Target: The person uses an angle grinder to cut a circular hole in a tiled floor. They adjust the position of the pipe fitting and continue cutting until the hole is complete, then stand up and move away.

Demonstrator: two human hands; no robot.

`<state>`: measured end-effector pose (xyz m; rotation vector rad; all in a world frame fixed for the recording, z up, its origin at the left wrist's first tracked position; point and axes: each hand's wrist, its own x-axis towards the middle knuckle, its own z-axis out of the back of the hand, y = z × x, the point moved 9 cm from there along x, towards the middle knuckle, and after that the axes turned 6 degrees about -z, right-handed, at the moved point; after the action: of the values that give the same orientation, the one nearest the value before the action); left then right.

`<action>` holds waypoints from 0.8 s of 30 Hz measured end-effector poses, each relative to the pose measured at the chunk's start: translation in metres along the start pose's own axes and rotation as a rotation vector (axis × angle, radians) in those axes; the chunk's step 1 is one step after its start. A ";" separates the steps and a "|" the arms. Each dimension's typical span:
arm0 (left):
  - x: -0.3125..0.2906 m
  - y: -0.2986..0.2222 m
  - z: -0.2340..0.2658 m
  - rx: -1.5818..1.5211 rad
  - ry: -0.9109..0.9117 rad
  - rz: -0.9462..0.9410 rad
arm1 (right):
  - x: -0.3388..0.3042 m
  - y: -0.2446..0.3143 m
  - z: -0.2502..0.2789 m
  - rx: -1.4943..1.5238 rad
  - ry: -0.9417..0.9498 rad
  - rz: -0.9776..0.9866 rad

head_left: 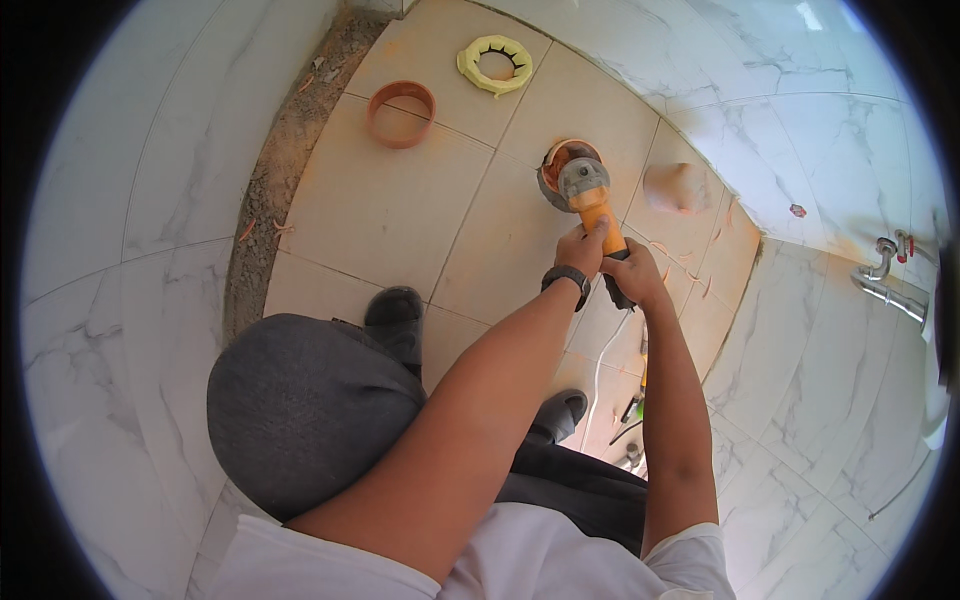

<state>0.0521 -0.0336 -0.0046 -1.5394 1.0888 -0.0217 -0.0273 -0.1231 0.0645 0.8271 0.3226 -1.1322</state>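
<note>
A yellow angle grinder [596,212] is gripped in both my hands, its grey head pointing away from me. My left hand [580,248], with a dark watch at the wrist, wraps round the body just behind the head. Further back, my right hand [636,274] is closed round the dark rear end. The grinder's head is over a reddish-brown pipe opening [566,152] in the tiled floor, hiding part of its rim. Whether the disc touches the pipe, I cannot tell.
A cut reddish-brown pipe ring [374,114] and a pale yellow ring [512,48] lie at the far left. Right of the pipe sits a beige rounded thing [678,188]. A white cord [597,380] trails between my feet and right arm. A metal tap [890,290] juts from the right wall.
</note>
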 end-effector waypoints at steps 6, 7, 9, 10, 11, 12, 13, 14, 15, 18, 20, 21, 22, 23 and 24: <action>0.007 0.003 0.005 0.148 -0.028 0.044 | -0.005 0.017 0.005 -0.037 -0.003 -0.035; 0.008 0.002 0.006 0.133 -0.024 0.049 | -0.004 0.020 0.005 -0.047 0.000 -0.037; 0.007 0.001 0.010 0.131 -0.007 0.071 | -0.003 0.020 0.004 -0.071 0.009 -0.073; 0.007 0.001 0.013 0.152 -0.008 0.084 | -0.002 0.020 0.004 -0.080 0.007 -0.091; 0.006 0.001 0.015 0.100 -0.005 0.109 | -0.001 0.022 0.004 -0.085 0.016 -0.090; 0.005 0.000 0.015 0.058 0.002 0.121 | -0.001 0.022 0.003 -0.102 0.023 -0.114; 0.005 -0.001 0.016 0.022 0.010 0.132 | 0.000 0.022 0.005 -0.122 0.016 -0.141; 0.006 -0.002 0.017 0.030 0.006 0.156 | 0.000 0.024 0.004 -0.084 0.043 -0.133; 0.005 -0.002 0.018 -0.029 0.002 0.173 | 0.000 0.026 0.004 -0.098 0.044 -0.135; 0.004 -0.002 0.015 -0.239 0.014 0.235 | 0.001 0.034 0.006 -0.128 0.027 -0.127; 0.005 -0.004 0.019 -0.239 -0.022 0.250 | 0.003 0.038 0.005 -0.126 0.029 -0.152; 0.006 -0.004 0.022 -0.237 -0.039 0.255 | 0.004 0.040 0.005 -0.124 0.032 -0.163; 0.007 -0.006 0.023 -0.276 -0.040 0.248 | 0.005 0.041 0.003 -0.118 0.047 -0.180; 0.007 -0.006 0.024 -0.285 -0.053 0.249 | 0.007 0.044 0.002 -0.144 0.047 -0.187; 0.007 -0.006 0.026 -0.293 -0.063 0.254 | 0.008 0.046 0.002 -0.170 0.047 -0.193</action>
<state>0.0740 -0.0194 -0.0121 -1.6344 1.2715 0.3724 0.0171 -0.1217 0.0801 0.6836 0.5396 -1.2467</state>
